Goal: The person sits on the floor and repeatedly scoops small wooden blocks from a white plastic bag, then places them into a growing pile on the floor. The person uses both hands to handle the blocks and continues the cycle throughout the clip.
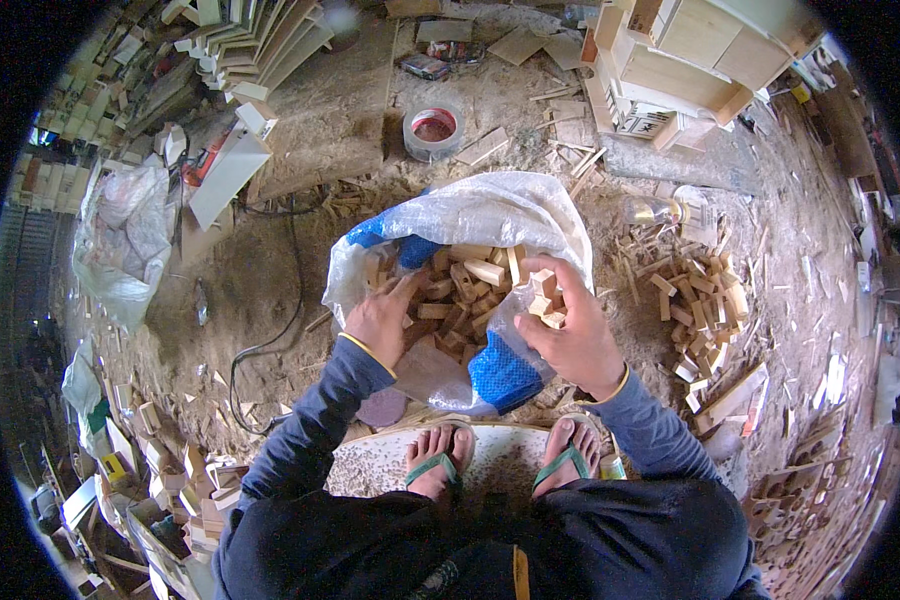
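A white woven sack [530, 195] with blue patches stands open in front of my feet, with many small pale wooden blocks [460, 290] inside. At its right side my right hand [582, 335] is closed around several small wooden blocks [544, 295], gripped between thumb and fingers over the sack's mouth. My left hand [378, 322] is at the left part of the rim, its fingers bent over the sack's edge beside the blocks; its thumb is mostly hidden. To the right of the sack, a loose pile of similar blocks [705, 310] lies on the ground.
A roll of clear tape [433, 132] lies beyond the sack. A black cable [295, 300] curves along the left, near a clear plastic bag [120, 235]. Wooden boxes [685, 50] stand far right. Offcuts [185, 480] pile up at lower left, and sawdust covers the ground.
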The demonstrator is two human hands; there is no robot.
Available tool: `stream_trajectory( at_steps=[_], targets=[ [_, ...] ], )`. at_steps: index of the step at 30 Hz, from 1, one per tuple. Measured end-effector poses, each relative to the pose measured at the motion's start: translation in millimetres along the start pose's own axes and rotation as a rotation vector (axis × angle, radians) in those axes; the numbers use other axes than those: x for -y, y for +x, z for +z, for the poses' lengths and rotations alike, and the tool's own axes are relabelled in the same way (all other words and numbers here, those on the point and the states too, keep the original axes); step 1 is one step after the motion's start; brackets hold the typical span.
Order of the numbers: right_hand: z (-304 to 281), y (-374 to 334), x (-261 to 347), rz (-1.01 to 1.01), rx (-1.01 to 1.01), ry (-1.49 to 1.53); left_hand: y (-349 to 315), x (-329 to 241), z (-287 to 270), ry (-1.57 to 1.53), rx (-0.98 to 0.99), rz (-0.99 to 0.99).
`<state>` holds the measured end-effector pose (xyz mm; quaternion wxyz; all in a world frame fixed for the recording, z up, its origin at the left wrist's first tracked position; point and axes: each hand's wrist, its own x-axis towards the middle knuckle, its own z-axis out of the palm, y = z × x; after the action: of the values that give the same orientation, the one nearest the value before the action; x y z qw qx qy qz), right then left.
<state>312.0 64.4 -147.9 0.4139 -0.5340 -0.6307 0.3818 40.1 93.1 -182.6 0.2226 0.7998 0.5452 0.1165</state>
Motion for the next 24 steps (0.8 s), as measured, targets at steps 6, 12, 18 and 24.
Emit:
stream_trajectory(
  at_steps=[6,12,18,24],
  targets=[
    [-5.6,-2.0,4.1,0.182,0.08,0.182,1.9,-12.6,-6.5,0.022,-0.284,0.244],
    [-18.9,5.0,21.4,0.384,0.23,0.885,5.2,-44.5,-41.6,-1.155,0.035,-0.234],
    [-3.3,-0.6,33.3,0.355,0.248,1.078,3.8,-79.8,-35.4,-1.154,0.051,-0.248],
    [1.0,-6.1,28.7,0.215,0.122,1.021,-1.9,-98.9,-26.4,-1.148,0.048,-0.173]
  ],
)
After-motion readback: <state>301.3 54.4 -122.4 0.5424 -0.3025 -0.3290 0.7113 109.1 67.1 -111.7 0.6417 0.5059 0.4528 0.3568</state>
